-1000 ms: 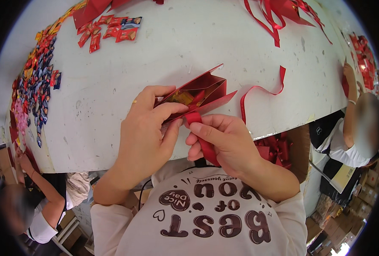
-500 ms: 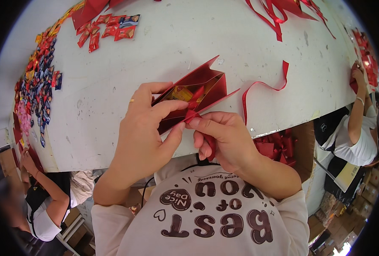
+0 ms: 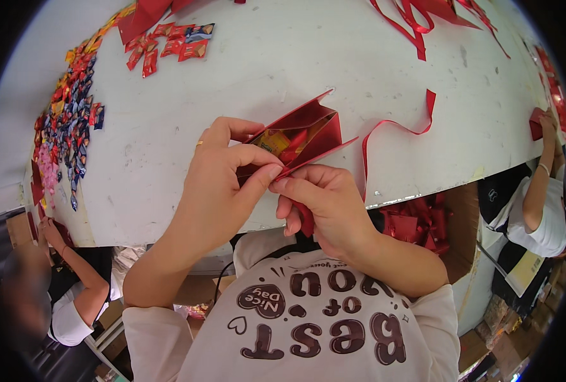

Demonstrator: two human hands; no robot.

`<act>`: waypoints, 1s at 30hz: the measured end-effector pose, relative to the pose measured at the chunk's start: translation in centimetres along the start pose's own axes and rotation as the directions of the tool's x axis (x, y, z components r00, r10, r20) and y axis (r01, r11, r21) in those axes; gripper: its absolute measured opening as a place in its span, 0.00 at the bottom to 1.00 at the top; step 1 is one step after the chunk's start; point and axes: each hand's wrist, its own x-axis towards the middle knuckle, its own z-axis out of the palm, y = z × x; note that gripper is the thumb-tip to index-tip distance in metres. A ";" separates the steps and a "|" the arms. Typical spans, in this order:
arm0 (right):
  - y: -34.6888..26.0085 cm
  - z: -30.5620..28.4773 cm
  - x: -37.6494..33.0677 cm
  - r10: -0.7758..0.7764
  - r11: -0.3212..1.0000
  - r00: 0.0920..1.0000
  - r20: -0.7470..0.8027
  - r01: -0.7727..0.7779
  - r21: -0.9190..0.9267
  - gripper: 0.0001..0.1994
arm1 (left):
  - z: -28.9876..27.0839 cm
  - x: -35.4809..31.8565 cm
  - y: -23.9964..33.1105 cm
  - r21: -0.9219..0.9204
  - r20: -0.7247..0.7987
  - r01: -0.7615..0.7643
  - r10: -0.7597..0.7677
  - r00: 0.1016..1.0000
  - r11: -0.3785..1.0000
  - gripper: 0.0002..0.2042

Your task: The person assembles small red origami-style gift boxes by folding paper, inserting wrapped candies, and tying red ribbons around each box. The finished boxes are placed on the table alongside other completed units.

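Observation:
My left hand and my right hand meet at the near end of a red paper gift box on the white table. Both pinch its near flap between thumb and fingers. The box lies open toward the far side, and small yellow and red wrapped sweets show inside it. A red ribbon curls off the box to the right; part of it seems to run down under my right palm.
Several wrapped sweets lie in a long heap at the table's left, red packets at the far left. More red ribbons lie far right. A carton of red pieces sits below the table edge. Other people work at both sides.
The box has turned a little and opened wider. My hands have shifted slightly along its near flap and keep their grip.

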 end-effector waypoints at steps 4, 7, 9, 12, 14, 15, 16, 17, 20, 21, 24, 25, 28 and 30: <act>-0.4 0.0 -0.7 -0.679 0.593 0.733 -0.033 0.522 -0.613 0.10 | 0.6 0.1 0.1 0.018 -0.129 0.014 -0.011 0.992 1.000 0.03; -1.1 -0.1 -0.5 -0.934 -0.099 0.258 0.248 0.479 -0.872 0.10 | 1.0 0.2 -0.1 0.017 -0.210 -0.004 0.008 0.978 1.000 0.03; -2.1 -0.3 0.6 -0.766 -0.374 0.439 0.470 0.291 -0.881 0.11 | 0.9 0.2 -0.2 0.026 -0.202 -0.029 0.034 0.979 0.999 0.03; -3.3 0.3 2.0 -0.625 -0.397 0.594 0.506 0.316 -0.862 0.08 | 0.5 0.2 -0.1 0.053 -0.204 -0.019 0.030 0.979 0.998 0.02; -4.1 0.9 2.6 -0.490 -0.370 0.720 0.493 0.340 -0.865 0.09 | 0.2 0.2 0.0 0.039 -0.189 -0.005 0.013 0.982 0.999 0.02; -4.6 1.2 2.7 -0.489 -0.267 0.749 0.447 0.359 -0.894 0.09 | 0.1 0.1 0.1 0.032 -0.193 -0.001 0.007 0.981 0.999 0.02; -5.2 1.4 2.7 -0.429 -0.144 0.821 0.377 0.350 -0.926 0.08 | 0.0 0.2 0.1 -0.027 -0.197 0.015 -0.020 0.980 1.000 0.02; -5.7 1.5 2.7 -0.354 -0.021 0.882 0.309 0.323 -0.946 0.08 | 0.0 0.2 0.1 -0.085 -0.210 0.024 -0.042 0.977 0.996 0.03; -6.8 1.5 2.8 -0.186 0.195 0.958 0.219 0.255 -0.947 0.10 | -0.4 0.2 -0.3 -0.170 -0.161 0.122 -0.149 0.976 0.978 0.07; -7.0 1.4 2.9 -0.134 0.274 0.972 0.192 0.223 -0.936 0.10 | -0.6 0.2 -0.5 -0.181 -0.128 0.167 -0.191 0.973 0.969 0.09; -6.8 1.4 3.3 -0.139 0.203 0.957 0.253 0.278 -0.939 0.10 | -1.0 0.2 -1.1 -0.253 -0.031 0.183 -0.197 0.980 0.950 0.12; -6.8 1.4 3.5 -0.224 0.038 0.919 0.324 0.340 -0.940 0.09 | -1.2 0.2 -1.4 -0.281 -0.016 0.191 -0.203 0.979 0.940 0.12; -6.7 1.6 3.7 -0.311 -0.098 0.830 0.463 0.457 -0.884 0.08 | -1.3 0.3 -1.8 -0.353 0.011 0.205 -0.215 0.977 0.913 0.12; -7.1 1.7 3.7 -0.188 0.209 0.939 0.288 0.324 -0.923 0.08 | -1.4 0.3 -1.9 -0.373 0.022 0.219 -0.227 0.974 0.902 0.12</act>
